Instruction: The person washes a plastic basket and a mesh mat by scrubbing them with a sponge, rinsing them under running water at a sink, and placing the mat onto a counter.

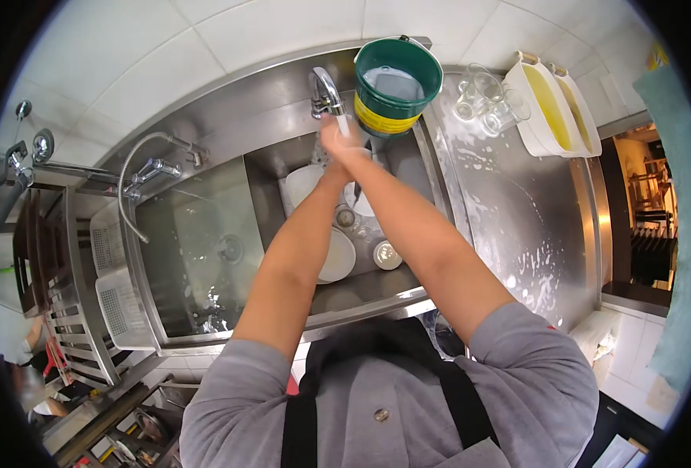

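Both hands meet beneath the running chrome tap [326, 86], in its stream of water. My right hand [341, 139] is blurred and lies over my left hand [337, 168], which is mostly hidden behind it. Fingers of either hand are too smeared to read, and nothing held can be made out. Below them in the sink basin [271, 168] lie white plates [337, 257], a small glass [345, 216] and a white cup [387, 255]. Something dark and thin, perhaps a knife [357, 193], is beside my right forearm.
A green bucket [369, 101] of cloudy water stands right of the tap. Several glasses [497, 117] and two white containers [536, 129] are on the wet steel counter [501, 203]. Left are a water-filled basin [193, 234], a second tap [154, 169] and white baskets [123, 308].
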